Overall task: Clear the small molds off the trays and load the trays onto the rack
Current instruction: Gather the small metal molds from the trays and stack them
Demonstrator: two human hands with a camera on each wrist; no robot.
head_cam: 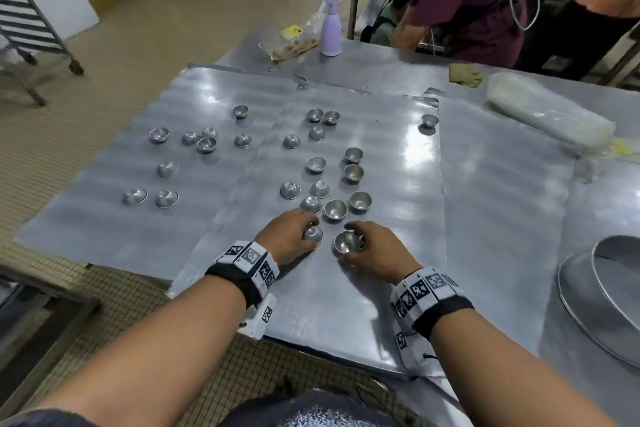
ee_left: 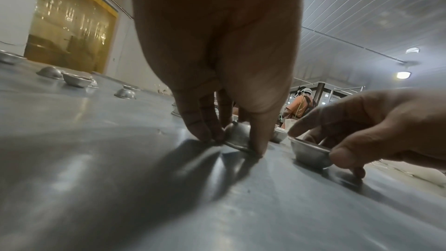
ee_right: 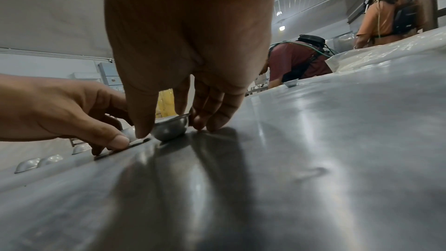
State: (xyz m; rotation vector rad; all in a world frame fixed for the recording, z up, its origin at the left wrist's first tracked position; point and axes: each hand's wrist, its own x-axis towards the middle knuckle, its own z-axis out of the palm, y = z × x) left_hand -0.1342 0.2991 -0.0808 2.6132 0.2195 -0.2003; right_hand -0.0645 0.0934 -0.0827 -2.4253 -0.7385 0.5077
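Observation:
Several small round metal molds lie scattered over two flat metal trays, a left tray [head_cam: 104, 218] and a middle tray [head_cam: 398, 270] that overlaps it. Some molds stand upright, others lie upside down. My left hand [head_cam: 294, 236] pinches an upside-down mold [ee_left: 237, 134] between thumb and fingers near the middle tray's front. Beside it, my right hand [head_cam: 370, 246] grips an upright mold [head_cam: 346, 243] by its rim, seen as a small bowl [ee_right: 170, 128] in the right wrist view. Both molds sit on the tray.
A third tray [head_cam: 502, 201] lies to the right, with a large round pan [head_cam: 606, 288] at the edge. A purple spray bottle [head_cam: 330, 28], a food bag, a cloth and a plastic-wrapped roll [head_cam: 547, 114] sit farther back. A wheeled rack [head_cam: 27, 21] stands far left. Two people stand behind the table.

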